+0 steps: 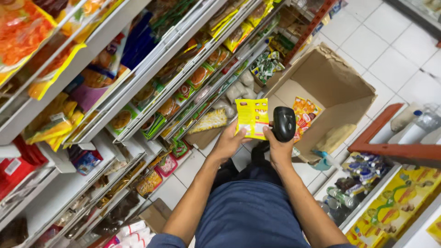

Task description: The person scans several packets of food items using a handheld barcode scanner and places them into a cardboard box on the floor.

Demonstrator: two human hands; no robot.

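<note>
A small yellow packet (pixel 252 118) with red print is held up at about waist height in front of the person, over a white tiled floor (pixel 367 41). The left hand (pixel 228 143) grips the packet from below and along its left edge, fingers closed around it. Just beside it, touching its right edge, the right hand (pixel 279 148) is wrapped around a black handheld barcode scanner (pixel 284 123), whose rounded head rises above the fingers next to the packet. Both bare forearms reach forward from a dark blue garment.

Directly beyond the hands, an open cardboard box (pixel 330 78) sits on the floor with its flaps up. Inside it lies an orange and yellow packet (pixel 304 115), and a paler packet rests near its lower right wall.

To the left, long white shop shelves (pixel 151 64) run away from the viewer, packed with snack bags in orange, yellow and green, plus red packets low down. At the far end, near the box, a stack of green wrapped items (pixel 266 64) stands on a shelf. To the right, a lower shelf holds small bottles and cans (pixel 356 177), with yellow cartons (pixel 395 202) beside them and a red shelf frame above.
</note>
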